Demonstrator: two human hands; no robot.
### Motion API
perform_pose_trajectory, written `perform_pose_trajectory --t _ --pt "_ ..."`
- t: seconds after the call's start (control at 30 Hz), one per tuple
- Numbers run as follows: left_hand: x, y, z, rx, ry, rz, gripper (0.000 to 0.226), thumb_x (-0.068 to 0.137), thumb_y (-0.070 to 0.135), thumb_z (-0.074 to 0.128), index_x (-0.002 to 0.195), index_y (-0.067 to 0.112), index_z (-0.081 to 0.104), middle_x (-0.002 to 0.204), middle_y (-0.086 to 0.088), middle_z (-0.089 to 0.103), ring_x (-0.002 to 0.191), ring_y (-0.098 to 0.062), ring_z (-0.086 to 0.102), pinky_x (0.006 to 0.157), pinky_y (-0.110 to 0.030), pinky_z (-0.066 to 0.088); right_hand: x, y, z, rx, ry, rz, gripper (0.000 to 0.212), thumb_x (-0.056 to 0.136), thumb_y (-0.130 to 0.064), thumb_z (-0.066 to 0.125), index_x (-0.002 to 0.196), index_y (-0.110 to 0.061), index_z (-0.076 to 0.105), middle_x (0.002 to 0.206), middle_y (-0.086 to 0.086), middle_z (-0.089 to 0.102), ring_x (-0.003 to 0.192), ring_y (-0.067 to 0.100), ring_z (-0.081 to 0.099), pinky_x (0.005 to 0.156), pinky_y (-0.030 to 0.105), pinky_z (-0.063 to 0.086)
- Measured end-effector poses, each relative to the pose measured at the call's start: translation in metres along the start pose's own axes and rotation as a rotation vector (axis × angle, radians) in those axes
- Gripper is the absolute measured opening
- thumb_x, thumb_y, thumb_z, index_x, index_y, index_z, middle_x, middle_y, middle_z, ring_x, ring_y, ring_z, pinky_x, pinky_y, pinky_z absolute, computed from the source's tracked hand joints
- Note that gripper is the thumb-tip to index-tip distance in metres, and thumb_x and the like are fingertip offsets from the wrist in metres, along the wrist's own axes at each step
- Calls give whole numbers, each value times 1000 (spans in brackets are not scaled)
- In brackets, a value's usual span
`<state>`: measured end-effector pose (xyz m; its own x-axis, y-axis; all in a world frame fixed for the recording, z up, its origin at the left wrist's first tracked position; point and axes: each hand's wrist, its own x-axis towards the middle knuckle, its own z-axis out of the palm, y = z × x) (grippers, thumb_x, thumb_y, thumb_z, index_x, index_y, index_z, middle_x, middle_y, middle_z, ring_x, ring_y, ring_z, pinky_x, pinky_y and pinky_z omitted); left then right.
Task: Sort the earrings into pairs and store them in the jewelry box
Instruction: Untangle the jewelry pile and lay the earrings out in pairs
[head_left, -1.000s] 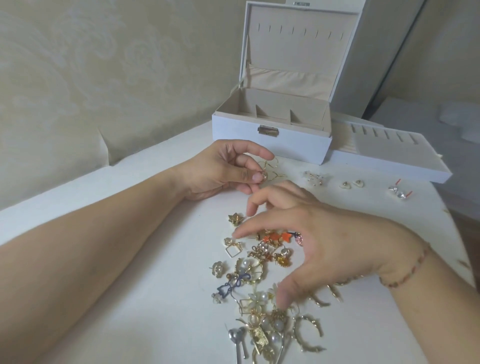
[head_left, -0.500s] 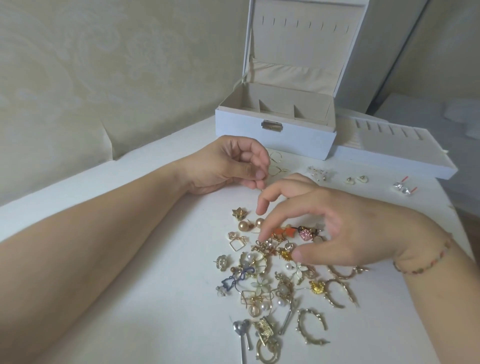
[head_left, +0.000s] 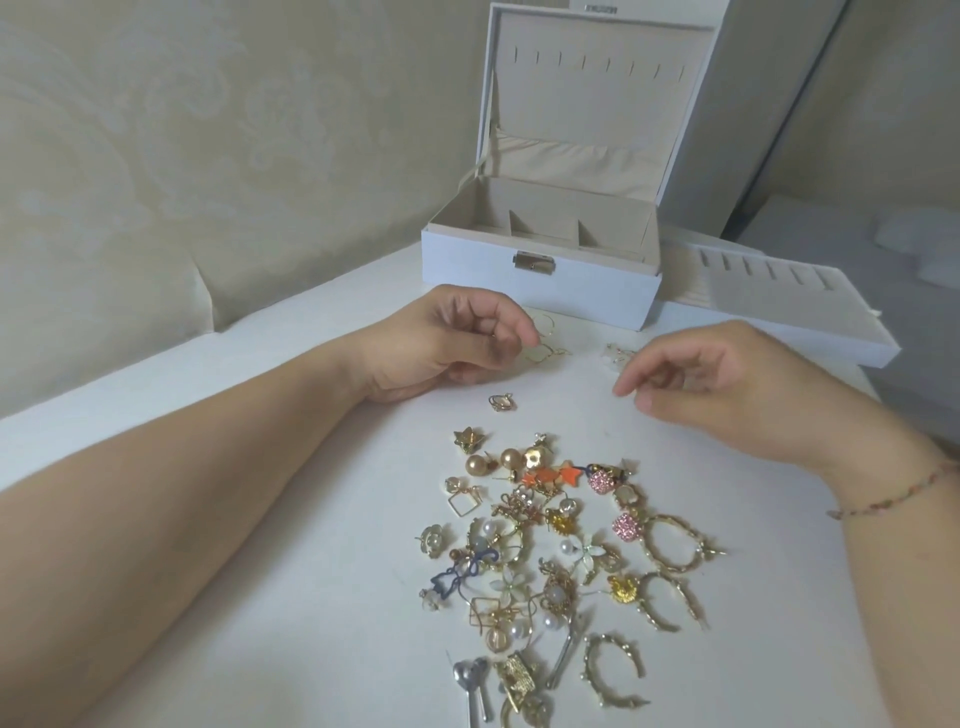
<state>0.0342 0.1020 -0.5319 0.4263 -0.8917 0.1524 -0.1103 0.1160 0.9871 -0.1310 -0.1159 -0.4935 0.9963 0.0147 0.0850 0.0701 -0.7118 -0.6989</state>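
Two hands hover over the white table (head_left: 291, 597), one on each side of a bare strip above the heap of earrings (head_left: 561, 561). The left hand (head_left: 447, 343) rests on its edge with the fingers curled, thumb and forefinger close together beside some thin gold wire hoops (head_left: 545, 348); whether it really pinches one of them I cannot tell. The right hand (head_left: 727, 379) is loosely open, fingers bent downward, and nothing shows between them. Just past its fingertips lies a small pale pair (head_left: 621, 353), too blurred to name.

One small gold earring (head_left: 501, 401) lies alone, between the heap and the left hand. It is just below the left knuckles and well apart from the right fingertips, so I judge the left hand is the nearer one for it. Its length runs about left to right.

The heap lies toward the person from both hands, a little nearer to the right wrist. The jewelry box (head_left: 540, 280) stands open beyond the hands, its compartments showing no earrings, and its removed tray (head_left: 779, 317) lies to the right of it. The sorting seems to be at an early stage.
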Motion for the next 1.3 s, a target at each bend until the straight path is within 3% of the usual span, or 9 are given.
perform_pose_trajectory --t 0.17,0.27,0.4,0.5,0.7,0.83,1.03,1.17,1.3 --pt "0 3 0 -24 -22 -44 25 68 -7 55 81 9 70 60 -2 41 54 -15 19 47 -27 12 -11 -15 5 -174 -407 47 41 71 -38 82 105 -49 63 92 -16 62 77 10 49 73 21 44" --pt "-3 5 3 50 -55 -29 16 71 6 65 87 8 70 64 -7 41 53 -19 19 46 -23 18 -12 -16 9 -198 -400 30 42 67 -40 84 103 -48 64 92 -16 58 80 2 50 75 16 43" --pt "-6 11 9 253 -107 -12 20 74 1 73 93 8 69 66 -6 46 58 -21 38 61 -21 40 -12 -9 4 -59 -395 13 39 74 -23 82 103 -45 67 88 -11 64 78 24 47 72 29 45" --pt "-8 20 15 454 -234 -82 24 72 11 81 94 13 70 67 -20 37 59 -35 30 56 -29 30 -12 -10 5 10 -365 -35 33 76 -18 81 99 -39 70 81 -10 63 65 15 42 61 20 43" --pt "-12 31 24 655 -362 -163 27 68 24 88 88 19 72 62 -24 39 57 -34 30 57 -27 25 -4 -11 17 -39 -316 -30 26 76 -23 80 94 -40 71 78 -10 64 61 8 43 63 29 46" --pt "-12 34 16 686 -409 -168 27 67 24 86 90 18 73 63 -21 36 60 -34 30 61 -31 26 -7 -9 11 25 -356 -17 34 78 -7 76 95 -36 72 82 -4 66 73 26 49 76 43 49" --pt "-13 35 15 669 -445 -166 29 70 24 84 97 21 73 72 -29 51 67 -44 39 69 -34 31 -5 -12 14 -11 -299 -116 22 79 -26 78 96 -38 71 84 -7 61 69 13 47 67 25 46" --pt "-12 36 18 650 -403 -155 15 77 21 81 90 19 76 61 -21 45 57 -33 34 58 -30 30 1 -14 25 -59 -260 -168 11 77 -36 78 87 -37 73 87 -5 62 80 22 58 78 46 50" --pt "-13 37 23 643 -364 -155 9 77 14 80 85 12 75 52 9 50 51 -12 37 55 -19 35 0 -9 21 -58 -287 -128 12 78 -23 78 78 -35 73 82 -8 65 72 19 58 72 46 50"
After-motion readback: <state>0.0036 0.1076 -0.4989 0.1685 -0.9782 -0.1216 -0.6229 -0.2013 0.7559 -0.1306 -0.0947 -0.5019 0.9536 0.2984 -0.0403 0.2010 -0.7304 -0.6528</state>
